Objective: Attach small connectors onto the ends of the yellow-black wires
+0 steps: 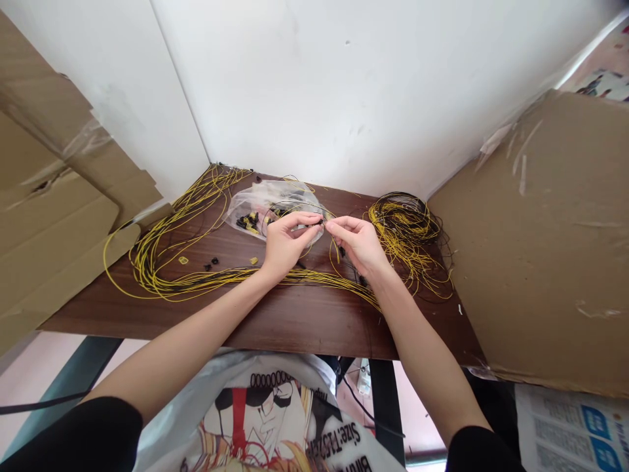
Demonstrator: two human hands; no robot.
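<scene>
Against the white wall (304, 98), between a cardboard panel on my left (44, 216) and another cardboard panel on my right (535, 242), I work over a brown tabletop (295, 324). A long bundle of yellow and black wires (162, 285) curves around the left side and passes beneath my forearms; a tangled coil of wire (403, 219) lies beyond my right wrist. Behind my fingers sits a clear plastic bag (268, 190) holding black and yellow parts. My left hand (291, 239) is nearly closed, thumb and forefinger pinching a small dark piece (321, 222) just in front of the bag; my right hand (356, 242) meets it, fingertips drawn together, though what they grip is too fine to tell. I'd keep the left pinch steady, bring the right tips in straight, and press gently so nothing bends. Smallest of all, loose yellow bits (253, 261) and black bits (214, 261) lie near the bundle, best left clear of my wrists.
</scene>
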